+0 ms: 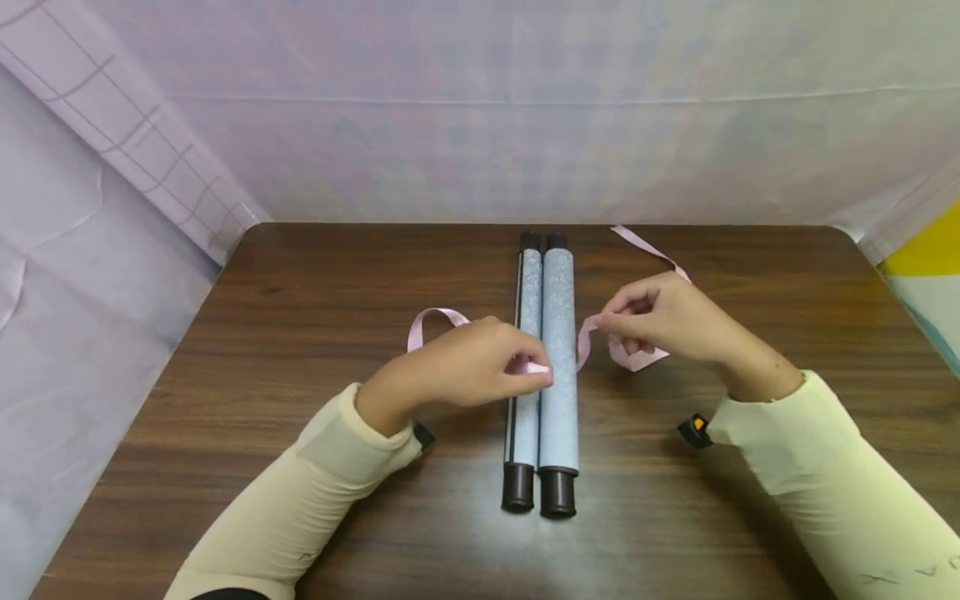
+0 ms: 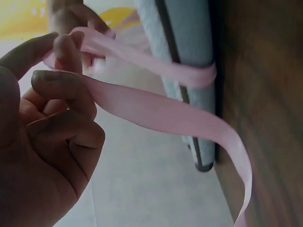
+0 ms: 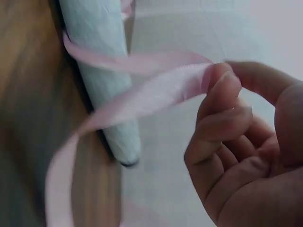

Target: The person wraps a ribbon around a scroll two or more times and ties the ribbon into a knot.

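Observation:
A scroll with two pale blue rolls (image 1: 558, 358) and dark brown end knobs (image 1: 557, 493) lies lengthwise on the table. A pink ribbon (image 1: 433, 313) passes beneath it and comes out on both sides. My left hand (image 1: 472, 362) is over the left roll, pinching the ribbon between thumb and fingertips; the left wrist view shows the ribbon (image 2: 156, 111) folded back at the pinch. To the right of the scroll, my right hand (image 1: 663, 321) pinches the other side of the ribbon (image 3: 147, 97), also doubled at the fingertips. Its loose end trails behind that hand.
The brown wooden table (image 1: 315, 283) ends at a pale curtain (image 1: 480, 125) behind it. Small black devices sit at both cuffs, one with an orange mark (image 1: 697, 429). A yellow patch (image 1: 930, 242) shows beyond the right table edge.

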